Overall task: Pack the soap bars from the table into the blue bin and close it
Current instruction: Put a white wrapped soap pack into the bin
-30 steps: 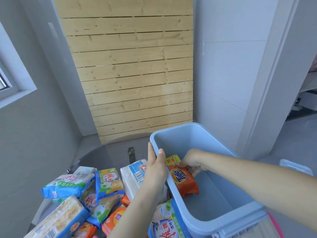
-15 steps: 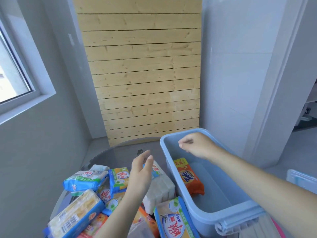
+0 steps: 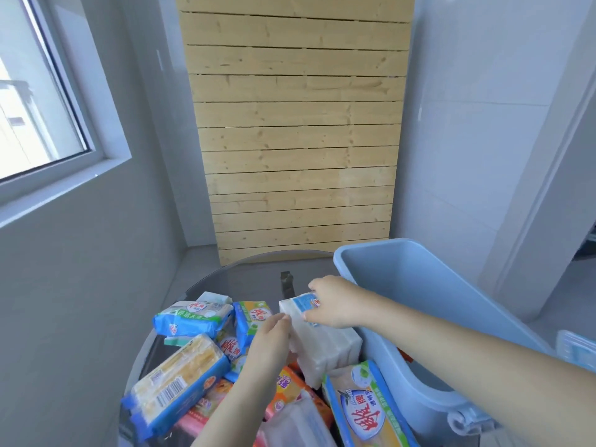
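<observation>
Pale-blue bin, white blue-labelled soap pack, yellow slatted wood panel.

Bright, even daylight; wide-angle view bent at the edges.

The scene was lit from the window at upper left, which was washed out. Shadows were soft and faint. Walls and the window frame were bowed by lens distortion, and slight softness was seen across the frame.

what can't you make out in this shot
All from the head view:
- Blue bin floor: hidden by its near wall and the right arm.
- White soap pack: both hands touch it; whether they grip is unclear.
- Front soap packs: cut off by the bottom edge.
- Package print: too blurred.
</observation>
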### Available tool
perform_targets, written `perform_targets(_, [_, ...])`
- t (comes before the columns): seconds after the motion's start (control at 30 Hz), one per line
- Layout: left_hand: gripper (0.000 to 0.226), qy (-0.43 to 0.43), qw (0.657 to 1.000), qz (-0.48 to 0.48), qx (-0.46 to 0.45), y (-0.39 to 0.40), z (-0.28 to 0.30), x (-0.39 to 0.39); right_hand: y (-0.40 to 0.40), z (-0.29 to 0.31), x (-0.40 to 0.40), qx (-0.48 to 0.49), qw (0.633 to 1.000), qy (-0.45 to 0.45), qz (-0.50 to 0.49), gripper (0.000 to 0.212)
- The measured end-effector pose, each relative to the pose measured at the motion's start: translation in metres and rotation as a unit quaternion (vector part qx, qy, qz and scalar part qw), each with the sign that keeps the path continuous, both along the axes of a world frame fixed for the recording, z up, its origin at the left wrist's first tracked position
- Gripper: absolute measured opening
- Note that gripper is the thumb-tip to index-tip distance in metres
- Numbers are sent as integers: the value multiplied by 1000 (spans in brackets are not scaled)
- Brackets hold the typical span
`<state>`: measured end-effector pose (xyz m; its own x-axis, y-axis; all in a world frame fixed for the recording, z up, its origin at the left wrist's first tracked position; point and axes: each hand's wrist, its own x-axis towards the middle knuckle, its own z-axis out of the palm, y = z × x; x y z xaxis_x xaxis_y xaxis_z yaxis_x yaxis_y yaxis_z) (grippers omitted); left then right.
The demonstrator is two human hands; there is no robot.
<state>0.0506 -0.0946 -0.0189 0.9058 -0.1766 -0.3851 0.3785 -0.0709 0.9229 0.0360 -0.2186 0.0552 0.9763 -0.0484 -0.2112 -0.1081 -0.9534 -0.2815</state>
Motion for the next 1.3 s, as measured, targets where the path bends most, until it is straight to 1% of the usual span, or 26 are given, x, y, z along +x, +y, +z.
perform_targets(0.07, [12, 57, 998, 17, -32, 2, 4, 5, 8, -2, 7, -29, 998, 50, -2, 39])
perform_targets(0.13, [10, 89, 995, 23, -47, 4, 6, 8, 14, -6, 13, -55, 994, 96, 5, 48])
perform_targets(0.2, [17, 98, 994, 21, -51, 7, 3, 9, 17, -10, 18, -81, 986, 143, 7, 63])
perform_targets(0.3, [15, 102, 993, 12, -52, 11, 2, 9, 17, -16, 25, -72, 978, 190, -43, 100])
perform_targets(0.37, [16, 106, 994, 11, -41, 11, 2, 11, 14, -19, 30, -49, 979, 186, -67, 106])
perform_targets(0.5, [17, 122, 992, 13, -11, 11, 2, 15, 10, -26, 34, 12, 985, 145, -94, 101])
perform_targets(0.57, [13, 81, 995, 19, -53, 12, 1, 14, 8, -25, 34, 35, 985, 136, -103, 102])
perform_targets(0.63, [21, 40, 994, 36, -97, 17, 0, 7, 5, -21, 32, 65, 983, 118, -122, 97])
perform_targets(0.7, [30, -20, 994, 49, -94, 22, 0, 0, 2, -16, 31, 142, 974, 100, -144, 80])
perform_targets(0.77, [33, -103, 989, 63, -80, 26, 6, -3, 2, -8, 28, 245, 953, 92, -150, 62])
perform_targets(0.87, [41, -223, 968, 91, -72, 31, 24, -7, 1, 8, 22, 350, 924, 65, -137, 42])
perform_targets(0.9, [41, -240, 962, 97, -83, 32, 29, -8, 1, 15, 20, 374, 917, 56, -126, 34])
perform_targets(0.93, [37, -231, 962, 98, -106, 33, 34, -9, -1, 21, 17, 394, 910, 50, -115, 24])
perform_targets(0.97, [32, -208, 964, 82, -144, 33, 38, -10, -3, 28, 13, 414, 903, 45, -110, 15])
perform_targets(1.0, [30, -185, 965, 46, -182, 31, 43, -12, -6, 33, 9, 431, 895, 41, -111, 11])
perform_targets(1.03, [30, -174, 963, -1, -208, 29, 49, -13, -10, 38, 4, 444, 887, 37, -118, 13])
perform_targets(1.07, [34, -173, 961, -49, -209, 25, 53, -14, -15, 42, -2, 456, 880, 36, -124, 16])
perform_targets(1.13, [43, -171, 955, -113, -213, 13, 65, -16, -27, 49, -13, 478, 868, 37, -133, 32])
perform_targets(1.2, [44, -167, 953, -132, -217, -1, 74, -18, -40, 55, -23, 497, 856, 31, -139, 48])
perform_targets(1.3, [43, -167, 951, -154, -209, -26, 84, -20, -62, 67, -37, 513, 848, 8, -133, 56])
